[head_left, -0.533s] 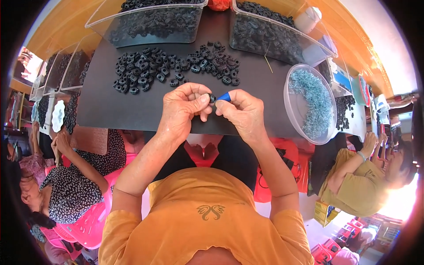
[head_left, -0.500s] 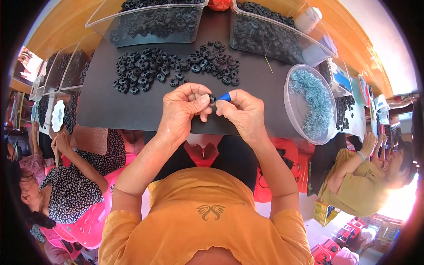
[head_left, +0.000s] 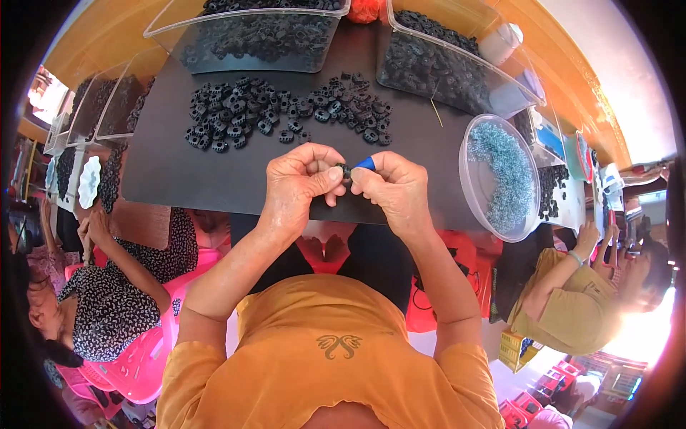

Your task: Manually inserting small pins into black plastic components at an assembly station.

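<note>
Over the near edge of the dark table, my left hand pinches a small black plastic part between thumb and fingers. My right hand meets it from the right, thumb and index finger pressed together at the part. A blue cover wraps that index fingertip. Whatever the right fingers pinch is too small or hidden to make out. Just beyond my hands lie two heaps of similar parts, a left heap and a right heap, joined in the middle.
Two clear bins, a left bin and a right bin, stand at the back, filled with black parts. At right, a round clear tub holds small pale-blue pieces. A thin yellowish stick leans near it. Co-workers sit on both sides.
My hands stay together at the black part, with only slight finger movement. The whole view has shifted a little; the heaps look unchanged.
</note>
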Demonstrator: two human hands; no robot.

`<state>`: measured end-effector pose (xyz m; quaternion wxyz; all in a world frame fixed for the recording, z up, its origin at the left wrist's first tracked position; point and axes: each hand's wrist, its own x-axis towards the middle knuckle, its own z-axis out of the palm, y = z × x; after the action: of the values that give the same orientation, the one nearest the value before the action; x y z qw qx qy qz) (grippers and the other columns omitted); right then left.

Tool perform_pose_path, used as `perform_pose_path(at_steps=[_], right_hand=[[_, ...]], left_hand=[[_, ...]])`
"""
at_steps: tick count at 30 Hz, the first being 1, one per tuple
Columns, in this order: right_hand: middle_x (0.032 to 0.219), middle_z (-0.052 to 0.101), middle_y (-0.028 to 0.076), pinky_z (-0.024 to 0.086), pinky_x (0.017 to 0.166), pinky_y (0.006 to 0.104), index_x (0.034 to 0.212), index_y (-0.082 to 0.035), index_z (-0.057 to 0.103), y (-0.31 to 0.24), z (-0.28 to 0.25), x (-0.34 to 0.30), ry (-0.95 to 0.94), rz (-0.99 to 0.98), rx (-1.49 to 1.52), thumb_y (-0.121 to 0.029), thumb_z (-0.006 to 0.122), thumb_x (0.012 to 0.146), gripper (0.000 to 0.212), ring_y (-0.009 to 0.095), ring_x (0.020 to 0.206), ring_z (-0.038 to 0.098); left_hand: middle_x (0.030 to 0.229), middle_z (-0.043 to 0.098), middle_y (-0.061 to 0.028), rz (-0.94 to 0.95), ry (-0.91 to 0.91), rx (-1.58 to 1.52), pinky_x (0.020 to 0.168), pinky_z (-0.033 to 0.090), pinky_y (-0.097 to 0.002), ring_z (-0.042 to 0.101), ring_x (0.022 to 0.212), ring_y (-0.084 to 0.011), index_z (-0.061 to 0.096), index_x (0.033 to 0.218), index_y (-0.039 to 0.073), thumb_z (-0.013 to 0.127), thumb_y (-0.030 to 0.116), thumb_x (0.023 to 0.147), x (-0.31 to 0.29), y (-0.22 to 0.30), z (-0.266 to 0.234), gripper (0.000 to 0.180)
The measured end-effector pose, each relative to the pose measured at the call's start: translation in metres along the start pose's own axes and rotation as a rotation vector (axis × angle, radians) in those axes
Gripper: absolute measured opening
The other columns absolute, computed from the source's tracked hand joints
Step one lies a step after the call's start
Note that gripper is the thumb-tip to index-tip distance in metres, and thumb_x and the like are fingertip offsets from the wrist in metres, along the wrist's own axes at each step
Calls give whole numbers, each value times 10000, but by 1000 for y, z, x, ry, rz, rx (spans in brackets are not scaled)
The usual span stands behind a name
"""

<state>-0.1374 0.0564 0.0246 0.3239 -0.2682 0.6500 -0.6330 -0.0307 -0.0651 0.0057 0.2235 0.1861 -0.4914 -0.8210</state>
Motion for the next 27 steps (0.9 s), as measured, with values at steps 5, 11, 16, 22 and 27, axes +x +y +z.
perform_pose_path(at_steps=[5,11,16,22,27], right_hand=[[729,628,40,452,583,205,782,20,582,-6,3,-2,-23,8,85,-36,641,832,95,52,645,545],[727,625,43,467,596,215,785,21,571,1,3,1,-30,-16,11,-40,652,836,113,62,654,553],[676,584,8,421,554,214,717,-6,570,-5,-2,8,43,49,-106,-116,658,846,191,49,609,503],[739,571,127,440,632,367,828,-33,596,3,7,59,205,-677,-823,-51,673,705,147,286,717,544],[735,533,93,433,612,387,846,-54,611,18,15,80,153,-857,-1177,-23,698,647,219,281,717,513]], left_hand=[[756,640,-82,-14,-47,52,521,467,-214,576,594,-106,604,973,-48,625,19,835,-3,-2,-1,154],[777,646,-78,-5,-68,37,527,476,-208,586,611,-99,604,991,-34,604,41,862,-7,-8,-1,149],[777,633,-68,-41,-88,31,522,474,-196,584,622,-88,591,997,-24,560,22,890,-11,-7,-1,121],[785,639,-72,-12,-68,-16,534,471,-192,579,622,-81,590,981,-9,573,47,893,-16,-8,-9,106],[795,643,-74,-9,-71,-27,534,466,-192,575,624,-77,589,989,-8,590,60,888,-17,-9,-12,122]])
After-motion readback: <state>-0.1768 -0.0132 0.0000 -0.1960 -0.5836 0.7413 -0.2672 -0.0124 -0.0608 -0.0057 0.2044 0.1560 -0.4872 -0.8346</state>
